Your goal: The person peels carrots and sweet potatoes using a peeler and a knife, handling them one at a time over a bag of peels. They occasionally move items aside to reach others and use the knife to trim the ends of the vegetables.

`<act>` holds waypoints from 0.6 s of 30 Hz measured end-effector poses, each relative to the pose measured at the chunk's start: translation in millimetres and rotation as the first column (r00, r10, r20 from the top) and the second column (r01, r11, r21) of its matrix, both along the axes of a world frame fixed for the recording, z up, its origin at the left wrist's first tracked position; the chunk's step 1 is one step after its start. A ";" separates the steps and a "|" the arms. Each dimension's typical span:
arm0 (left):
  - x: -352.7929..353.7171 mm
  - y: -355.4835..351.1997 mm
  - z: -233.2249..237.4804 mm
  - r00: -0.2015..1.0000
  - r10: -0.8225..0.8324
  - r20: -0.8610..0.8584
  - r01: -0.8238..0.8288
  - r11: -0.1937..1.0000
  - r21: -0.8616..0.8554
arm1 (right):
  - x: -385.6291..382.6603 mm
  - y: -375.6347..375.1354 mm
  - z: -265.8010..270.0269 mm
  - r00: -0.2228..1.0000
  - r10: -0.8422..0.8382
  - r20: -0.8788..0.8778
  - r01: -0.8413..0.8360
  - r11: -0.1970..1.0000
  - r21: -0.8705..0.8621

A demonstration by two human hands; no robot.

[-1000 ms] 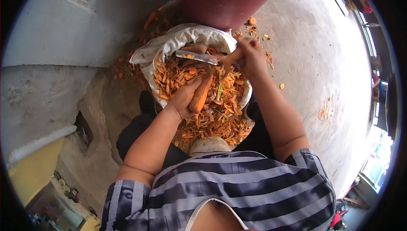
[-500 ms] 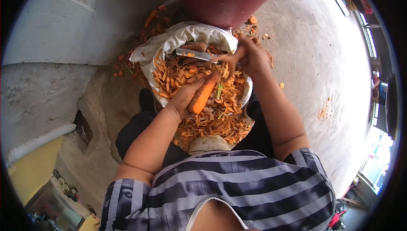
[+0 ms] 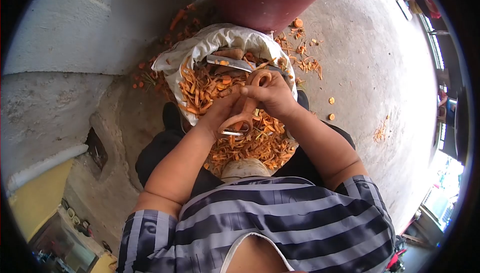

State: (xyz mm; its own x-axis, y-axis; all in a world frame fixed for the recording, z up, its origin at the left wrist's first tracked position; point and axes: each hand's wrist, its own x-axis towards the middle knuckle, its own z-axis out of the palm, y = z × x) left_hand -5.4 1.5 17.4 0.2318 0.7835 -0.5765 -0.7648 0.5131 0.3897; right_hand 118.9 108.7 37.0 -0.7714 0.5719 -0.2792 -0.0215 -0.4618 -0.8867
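Observation:
My right hand (image 3: 275,94) is closed on an orange-brown peeler (image 3: 247,109), whose looped handle sticks up above the fingers. Its metal blade lies low, close to my left hand (image 3: 218,113). The fingers of my left hand are wrapped round a carrot, mostly hidden under the peeler and the hands. Below both hands, a white sack (image 3: 172,62) with a rolled rim holds many orange peelings (image 3: 197,90). A wide knife blade (image 3: 231,63) rests across the peelings near the far rim, beside an unpeeled carrot (image 3: 229,53).
A large dark red tub (image 3: 260,3) stands just beyond the sack. Carrot scraps (image 3: 312,67) and round slices (image 3: 331,101) lie on the concrete floor at the right. A rough grey wall (image 3: 55,33) rises on the left, with more scraps near its foot.
My right hand has come down and toward my body with the peeler, from the sack's far right rim to over the carrot. The carrot is now largely covered.

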 end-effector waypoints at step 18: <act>4.9 0.8 2.7 0.994 -0.042 0.103 0.046 0.998 -0.044 | 0.0 24.1 -4.1 0.958 -0.213 0.194 0.225 0.974 -0.038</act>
State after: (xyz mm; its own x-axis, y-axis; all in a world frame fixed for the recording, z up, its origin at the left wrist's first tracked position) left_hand -0.5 2.3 20.1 0.3251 0.7440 -0.5837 -0.7756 0.5630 0.2856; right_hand 118.9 132.9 32.9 -0.5596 0.6990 -0.4452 0.0359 -0.5162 -0.8557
